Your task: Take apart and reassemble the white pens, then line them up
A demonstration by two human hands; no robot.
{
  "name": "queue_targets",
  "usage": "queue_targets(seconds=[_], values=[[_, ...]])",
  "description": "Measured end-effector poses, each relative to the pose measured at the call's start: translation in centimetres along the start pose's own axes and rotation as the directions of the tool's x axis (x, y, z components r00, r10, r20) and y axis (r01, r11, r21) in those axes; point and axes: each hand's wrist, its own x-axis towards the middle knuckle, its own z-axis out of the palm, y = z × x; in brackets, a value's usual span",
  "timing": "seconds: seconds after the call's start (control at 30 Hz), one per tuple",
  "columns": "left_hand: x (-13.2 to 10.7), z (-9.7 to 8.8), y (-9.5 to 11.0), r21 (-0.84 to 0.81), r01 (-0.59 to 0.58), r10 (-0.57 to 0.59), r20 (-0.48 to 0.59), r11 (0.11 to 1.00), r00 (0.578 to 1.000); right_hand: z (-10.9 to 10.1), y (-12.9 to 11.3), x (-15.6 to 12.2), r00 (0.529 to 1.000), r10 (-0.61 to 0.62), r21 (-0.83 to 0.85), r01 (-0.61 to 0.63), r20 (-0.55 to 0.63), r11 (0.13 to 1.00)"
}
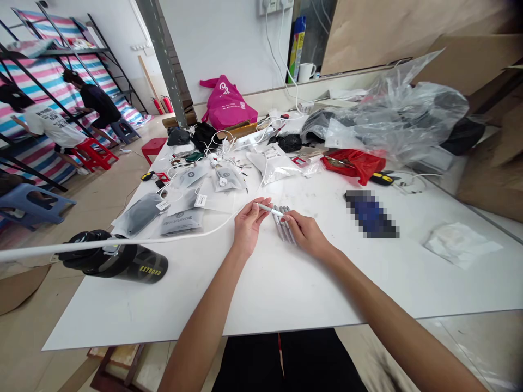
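A slim white and grey pen [270, 210] is held across the middle of the table, one end in each hand. My left hand [248, 224] pinches its grey end between thumb and fingers. At the white end, the fingertips of my right hand [305, 232] are closed on it. Just beneath and behind the pen, several similar pens [281, 228] lie side by side on the white table [261, 294]. My right hand partly covers that row.
A black bottle [139, 264] lies on the left, with a white cable [196, 236] passing over it. Packaged pouches [182, 220], a pink bag [229, 106] and clear plastic [392, 109] clutter the back. A pixelated dark object [371, 213] and white tissue [461, 244] lie right.
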Motion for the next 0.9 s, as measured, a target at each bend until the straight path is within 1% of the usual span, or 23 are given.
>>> queue_targets(seconds=[0.13, 0.2, 0.33, 0.4, 0.43, 0.47, 0.5, 0.53, 0.57, 0.6, 0.63, 0.67, 0.7, 0.73, 0.8, 0.83, 0.9], values=[[0.3, -0.6, -0.2, 0.081, -0.018, 0.025, -0.090, 0.997, 0.996, 0.0, -0.2, -0.2, 1.000, 0.016, 0.022, -0.016, 0.021, 1.000], [0.3, -0.8, -0.4, 0.114, -0.034, 0.047, -0.113, 0.993, 0.992, 0.3, -0.3, -0.3, 1.000, 0.016, 0.025, -0.017, 0.025, 1.000], [0.4, -0.8, -0.9, 0.126, -0.058, 0.079, -0.172, 0.990, 0.982, 0.6, -0.2, 0.0, 0.999, 0.000, 0.004, 0.000, 0.054, 1.000], [0.4, -0.9, -0.9, 0.098, -0.049, 0.069, -0.207, 0.994, 0.976, -0.3, 0.2, 0.3, 0.998, -0.027, -0.079, 0.031, 0.050, 0.996], [0.5, -0.9, -0.9, 0.072, -0.043, 0.057, -0.212, 0.997, 0.976, -1.2, 0.6, 0.4, 0.999, -0.028, -0.159, 0.030, 0.015, 0.987], [0.6, -1.0, -0.8, 0.037, -0.037, 0.044, -0.205, 0.999, 0.978, -2.4, 1.0, 0.5, 0.998, -0.036, -0.275, 0.021, -0.051, 0.961], [0.7, -1.2, -0.6, -0.003, -0.031, 0.030, -0.188, 1.000, 0.982, -4.0, 1.7, 0.3, 0.983, -0.013, -0.401, -0.062, -0.183, 0.914], [0.8, -1.3, -0.4, -0.046, -0.024, 0.016, -0.163, 0.999, 0.987, -5.6, 2.4, -0.1, 0.944, 0.047, -0.504, -0.216, -0.326, 0.836], [0.8, -1.4, -0.2, -0.087, -0.019, 0.007, -0.137, 0.996, 0.991, -7.4, 3.3, -0.7, 0.887, 0.125, -0.569, -0.387, -0.445, 0.725], [0.9, -1.6, 0.0, -0.124, -0.016, 0.002, -0.113, 0.992, 0.994, -9.1, 4.2, -1.5, 0.820, 0.208, -0.597, -0.539, -0.534, 0.594], [1.0, -1.6, 0.3, -0.152, -0.014, 0.000, -0.092, 0.988, 0.996, -10.5, 5.1, -2.4, 0.739, 0.271, -0.587, -0.661, -0.617, 0.467], [1.1, -1.6, 0.4, -0.172, -0.012, -0.001, -0.073, 0.985, 0.997, -11.8, 6.1, -3.5, 0.685, 0.316, -0.580, -0.726, -0.656, 0.370], [1.1, -1.6, 0.6, -0.183, -0.008, -0.002, -0.055, 0.983, 0.998, -12.7, 6.9, -4.5, 0.639, 0.344, -0.568, -0.770, -0.688, 0.293], [1.1, -1.6, 0.7, -0.189, -0.004, -0.004, -0.040, 0.982, 0.999, -13.3, 7.6, -5.4, 0.615, 0.364, -0.570, -0.787, -0.699, 0.236], [1.0, -1.5, 0.8, -0.198, 0.010, -0.012, -0.012, 0.980, 1.000, -13.9, 8.5, -6.6, 0.618, 0.405, -0.606, -0.776, -0.674, 0.177], [1.0, -1.5, 0.7, -0.203, 0.018, -0.018, 0.001, 0.979, 1.000, -13.9, 8.8, -6.8, 0.622, 0.435, -0.620, -0.767, -0.651, 0.167], [0.9, -1.4, 0.7, -0.214, 0.032, -0.029, 0.018, 0.976, 0.999, -14.0, 8.9, -6.5, 0.635, 0.498, -0.640, -0.744, -0.590, 0.192]])
